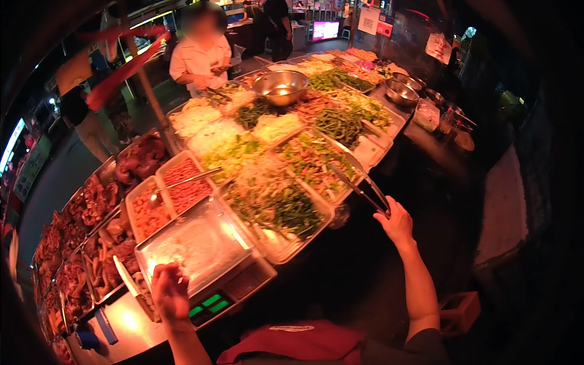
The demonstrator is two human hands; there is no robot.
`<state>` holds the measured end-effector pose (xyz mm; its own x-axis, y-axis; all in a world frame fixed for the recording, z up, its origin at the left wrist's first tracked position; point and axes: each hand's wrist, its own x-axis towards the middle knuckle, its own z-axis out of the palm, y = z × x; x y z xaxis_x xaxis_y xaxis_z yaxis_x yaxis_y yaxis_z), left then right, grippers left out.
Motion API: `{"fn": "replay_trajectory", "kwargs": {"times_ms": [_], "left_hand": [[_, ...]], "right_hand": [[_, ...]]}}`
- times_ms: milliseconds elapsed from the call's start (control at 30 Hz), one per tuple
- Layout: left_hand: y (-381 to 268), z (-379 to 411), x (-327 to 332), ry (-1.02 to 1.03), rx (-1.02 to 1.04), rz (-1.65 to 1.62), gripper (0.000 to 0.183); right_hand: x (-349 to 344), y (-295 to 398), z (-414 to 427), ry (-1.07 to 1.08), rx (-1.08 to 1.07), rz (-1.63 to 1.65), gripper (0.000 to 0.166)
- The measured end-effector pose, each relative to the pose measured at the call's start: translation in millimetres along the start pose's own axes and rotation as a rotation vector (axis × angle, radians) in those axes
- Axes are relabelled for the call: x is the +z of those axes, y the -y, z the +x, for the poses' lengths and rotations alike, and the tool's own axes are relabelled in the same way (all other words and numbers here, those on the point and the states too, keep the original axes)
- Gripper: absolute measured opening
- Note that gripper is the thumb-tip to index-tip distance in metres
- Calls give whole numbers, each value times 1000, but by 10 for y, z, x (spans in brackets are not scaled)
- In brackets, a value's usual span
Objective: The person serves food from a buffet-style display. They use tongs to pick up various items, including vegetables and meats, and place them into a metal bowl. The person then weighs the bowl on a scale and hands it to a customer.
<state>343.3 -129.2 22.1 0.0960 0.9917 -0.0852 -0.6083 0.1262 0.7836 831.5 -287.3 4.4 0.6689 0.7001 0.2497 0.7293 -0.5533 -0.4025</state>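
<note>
My right hand (pixel 396 222) grips a pair of metal tongs (pixel 365 185), whose parted tips are over the tray of chopped vegetables and meat pieces (pixel 310 159). My left hand (pixel 170 292) is at the near left corner of the weighing scale's metal tray (pixel 191 242), with fingers curled; I see nothing held in it. Green displays (pixel 211 300) glow on the scale's front. Just beyond the scale stands a tray of leafy greens and pale shreds (pixel 273 205). Two small tubs, one of pink minced meat (pixel 186 180) and one of pinkish cubes (pixel 148 210), sit to the left, with a metal spoon (pixel 191 179) across them.
Trays of dark cooked meats (pixel 91 200) line the left side. A steel bowl (pixel 280 86) rests among heaped vegetables and noodles, and more bowls (pixel 401 92) stand at the back right. A person (pixel 200 59) stands across the stall. A post (pixel 148 91) rises at the left.
</note>
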Motion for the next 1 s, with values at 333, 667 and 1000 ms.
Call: {"fn": "replay_trajectory", "kwargs": {"times_ms": [333,667,1000], "left_hand": [[871,164,1223,93,0,97,13],[1658,1021,1716,-19,190,-134,15],[1918,936,1640,22,170,54,25]], "right_hand": [[-32,-330,1496,65,-204,450,47],[909,1395,3281,303,-961,44,23],[2911,3304,5253,196,-912,-245,18]]}}
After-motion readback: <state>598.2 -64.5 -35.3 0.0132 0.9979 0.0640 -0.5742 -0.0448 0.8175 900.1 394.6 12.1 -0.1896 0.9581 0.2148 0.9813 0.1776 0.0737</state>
